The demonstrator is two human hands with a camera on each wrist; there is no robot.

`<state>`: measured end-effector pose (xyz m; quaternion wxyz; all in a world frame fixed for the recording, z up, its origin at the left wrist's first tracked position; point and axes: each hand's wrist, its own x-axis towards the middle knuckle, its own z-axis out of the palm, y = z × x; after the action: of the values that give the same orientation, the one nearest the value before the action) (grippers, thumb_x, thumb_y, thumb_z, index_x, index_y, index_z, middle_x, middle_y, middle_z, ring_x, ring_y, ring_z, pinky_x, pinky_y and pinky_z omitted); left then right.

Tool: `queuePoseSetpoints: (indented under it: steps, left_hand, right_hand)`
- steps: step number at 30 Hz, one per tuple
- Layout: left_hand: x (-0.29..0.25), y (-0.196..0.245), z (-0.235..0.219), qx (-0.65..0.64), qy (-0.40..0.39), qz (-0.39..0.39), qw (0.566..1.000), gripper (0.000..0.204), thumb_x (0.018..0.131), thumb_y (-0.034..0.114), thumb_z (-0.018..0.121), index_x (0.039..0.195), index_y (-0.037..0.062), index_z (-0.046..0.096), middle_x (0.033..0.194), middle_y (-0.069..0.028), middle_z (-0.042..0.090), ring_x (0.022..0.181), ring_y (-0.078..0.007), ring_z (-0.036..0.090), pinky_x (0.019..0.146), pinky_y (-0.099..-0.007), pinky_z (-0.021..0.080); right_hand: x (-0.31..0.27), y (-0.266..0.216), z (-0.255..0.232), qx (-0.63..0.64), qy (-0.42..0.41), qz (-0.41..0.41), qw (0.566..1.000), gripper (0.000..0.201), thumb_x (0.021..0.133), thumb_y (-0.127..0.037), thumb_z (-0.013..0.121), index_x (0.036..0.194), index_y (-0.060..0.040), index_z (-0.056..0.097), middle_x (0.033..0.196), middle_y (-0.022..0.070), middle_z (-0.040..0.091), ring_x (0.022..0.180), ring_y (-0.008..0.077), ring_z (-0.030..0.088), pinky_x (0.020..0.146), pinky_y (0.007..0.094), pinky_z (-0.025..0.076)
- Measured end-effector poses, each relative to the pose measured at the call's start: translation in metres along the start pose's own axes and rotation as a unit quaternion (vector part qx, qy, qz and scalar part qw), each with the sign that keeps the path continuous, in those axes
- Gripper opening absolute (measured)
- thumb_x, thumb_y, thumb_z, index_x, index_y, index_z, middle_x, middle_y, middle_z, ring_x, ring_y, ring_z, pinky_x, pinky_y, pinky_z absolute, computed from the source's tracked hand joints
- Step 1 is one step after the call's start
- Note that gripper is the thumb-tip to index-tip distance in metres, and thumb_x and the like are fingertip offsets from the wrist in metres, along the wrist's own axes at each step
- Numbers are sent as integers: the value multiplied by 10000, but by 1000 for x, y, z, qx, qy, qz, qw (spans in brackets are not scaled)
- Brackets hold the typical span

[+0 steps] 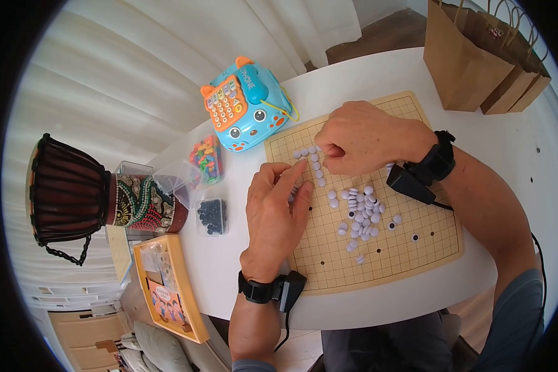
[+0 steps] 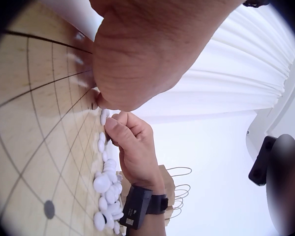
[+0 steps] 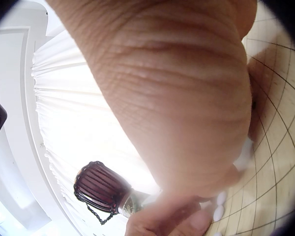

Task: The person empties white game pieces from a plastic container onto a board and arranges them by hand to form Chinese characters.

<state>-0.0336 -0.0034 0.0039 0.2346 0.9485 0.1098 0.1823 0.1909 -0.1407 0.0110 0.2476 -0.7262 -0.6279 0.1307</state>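
The wooden grid board [image 1: 328, 273] carries white pieces; a short line of them [image 1: 317, 166] runs between the hands, and a loose heap [image 1: 366, 214] lies nearer the person. My left hand [image 1: 273, 211] rests at the board's left part, fingers loosely bent, fingertips beside the line and partly covering a few white pieces. Above the upper middle of the board is my right hand [image 1: 369, 139], fingers curled inward, just right of the line. In the left wrist view the right hand's [image 2: 135, 150] thumb and forefinger come together by white pieces [image 2: 104, 117]; whether one is pinched cannot be told.
A blue toy phone [image 1: 251, 108] stands beyond the board. Left of the board are a tub of colourful pieces [image 1: 206, 156] and a box of black pieces [image 1: 212, 217]. Further left are a drum [image 1: 71, 189] and an orange-framed box [image 1: 195, 319]. Paper bags [image 1: 459, 68] stand at upper right.
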Motion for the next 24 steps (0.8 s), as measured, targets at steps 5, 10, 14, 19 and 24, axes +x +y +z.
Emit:
queuePoseSetpoints:
  steps: [5, 10, 14, 19, 24]
  left_hand:
    - [0, 0, -1, 16, -8, 9, 1000, 438, 1039, 96, 838, 1472, 63, 779, 1204, -122, 689, 1001, -260, 687, 856, -383, 589]
    - [0, 7, -9, -2, -8, -22, 1000, 418, 987, 16, 832, 1399, 36, 762, 1135, -114, 703, 955, -246, 699, 845, -377, 602]
    - [-1, 5, -10, 5, -13, -9, 1000, 356, 976, -9, 811, 1327, 15, 760, 1114, -123, 715, 950, -240, 721, 852, -368, 618]
    - [0, -2, -1, -50, 12, -33, 998, 227, 980, 15, 819, 1203, 31, 776, 993, -105, 729, 888, -266, 719, 787, -404, 604]
    - [1, -1, -1, -62, 26, -38, 997, 157, 1009, 17, 812, 1165, 16, 791, 1000, -116, 742, 854, -268, 717, 768, -397, 596]
  right_hand:
    - [-2, 1, 0, 2, -3, -3, 1000, 291, 806, -203, 746, 630, -70, 556, 581, 107, 571, 568, 365, 549, 586, 493, 435]
    - [-1, 2, 1, 0, 6, -10, 1000, 234, 794, -203, 730, 639, -75, 611, 615, 130, 624, 616, 395, 611, 613, 512, 476]
    - [-2, 1, 1, 0, 13, -9, 1000, 218, 782, -209, 707, 626, -82, 625, 606, 133, 630, 617, 405, 628, 616, 515, 489]
    - [0, 0, 0, -6, -10, 6, 1000, 245, 779, -189, 683, 602, -78, 556, 556, 118, 548, 554, 385, 534, 582, 513, 431]
    - [1, 2, 3, -3, -2, -1, 1000, 292, 775, -183, 677, 573, -73, 497, 529, 119, 493, 525, 380, 470, 560, 519, 382]
